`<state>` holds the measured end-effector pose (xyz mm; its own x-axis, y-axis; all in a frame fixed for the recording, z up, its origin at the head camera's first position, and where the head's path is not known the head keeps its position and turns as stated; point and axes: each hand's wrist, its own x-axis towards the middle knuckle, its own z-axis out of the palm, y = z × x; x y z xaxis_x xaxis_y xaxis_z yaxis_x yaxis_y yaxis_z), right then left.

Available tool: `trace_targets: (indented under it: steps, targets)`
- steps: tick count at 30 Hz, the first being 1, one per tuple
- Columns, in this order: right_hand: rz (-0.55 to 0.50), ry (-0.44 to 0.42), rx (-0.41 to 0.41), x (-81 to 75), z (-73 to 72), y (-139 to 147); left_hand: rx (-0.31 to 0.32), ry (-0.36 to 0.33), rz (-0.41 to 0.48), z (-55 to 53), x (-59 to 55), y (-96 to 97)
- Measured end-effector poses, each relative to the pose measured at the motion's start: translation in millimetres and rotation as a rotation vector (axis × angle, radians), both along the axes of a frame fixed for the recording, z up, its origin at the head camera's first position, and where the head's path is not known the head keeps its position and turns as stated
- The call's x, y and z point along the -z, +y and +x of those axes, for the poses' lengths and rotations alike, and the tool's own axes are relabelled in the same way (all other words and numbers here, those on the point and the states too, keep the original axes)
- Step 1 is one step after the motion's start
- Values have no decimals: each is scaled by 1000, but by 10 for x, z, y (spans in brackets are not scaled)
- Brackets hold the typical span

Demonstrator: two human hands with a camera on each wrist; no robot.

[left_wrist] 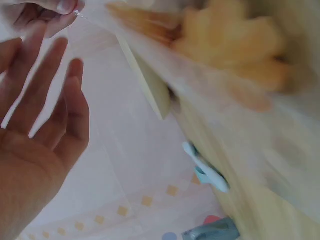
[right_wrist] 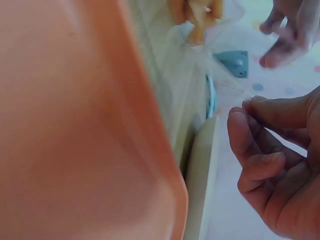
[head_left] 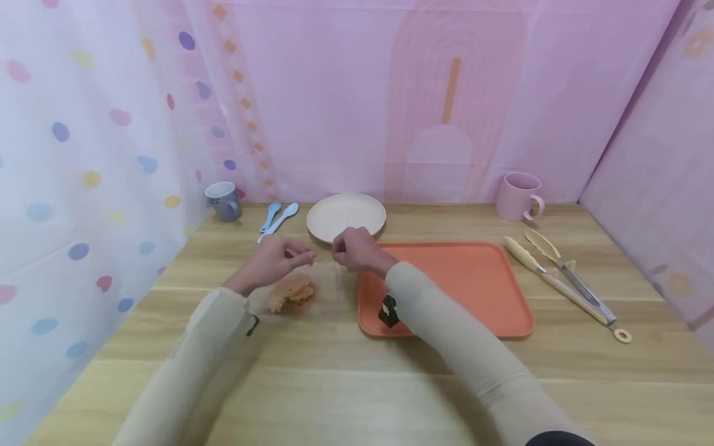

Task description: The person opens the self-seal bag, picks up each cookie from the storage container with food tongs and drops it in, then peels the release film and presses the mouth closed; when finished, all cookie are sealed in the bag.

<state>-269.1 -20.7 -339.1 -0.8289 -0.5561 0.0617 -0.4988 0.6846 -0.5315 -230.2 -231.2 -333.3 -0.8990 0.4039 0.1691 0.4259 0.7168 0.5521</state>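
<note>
A clear plastic bag (head_left: 329, 291) with several golden-orange, lumpy food pieces (head_left: 292, 290) inside hangs low between my hands. My right hand (head_left: 359, 249) pinches the bag's upper edge between thumb and forefinger, as the right wrist view shows close up. Across from it, my left hand (head_left: 273, 259) hovers above the food, its fingers loosely spread and apart from each other in the left wrist view. Nothing shows between those left fingers (left_wrist: 70, 107). The food pieces look blurred through the film in the left wrist view.
An orange tray (head_left: 457, 285) lies under the right forearm. Behind the hands is a cream plate (head_left: 346, 217), with two blue spoons (head_left: 279, 220) to its left. A grey-blue mug (head_left: 224, 201) stands back left, a pink mug (head_left: 515, 197) back right. Tongs (head_left: 566, 282) lie right of the tray.
</note>
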Motion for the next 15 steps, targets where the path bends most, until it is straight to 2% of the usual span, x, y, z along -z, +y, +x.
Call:
trace_targets:
  steps: [3, 7, 10, 15]
  targets:
    - [-83, -80, -8, -26, -21, 43, 28, -100, -8, -172, -10, 107]
    - [-151, -156, -17, 3, -6, 46, 83, -248, -23, -309, 66, 130]
    - [-183, -184, -9, 45, -1, 34, 83, -298, 12, -360, 141, 69]
    - [-256, -209, 25, 79, -5, 47, 108, -323, 93, -416, 212, 19]
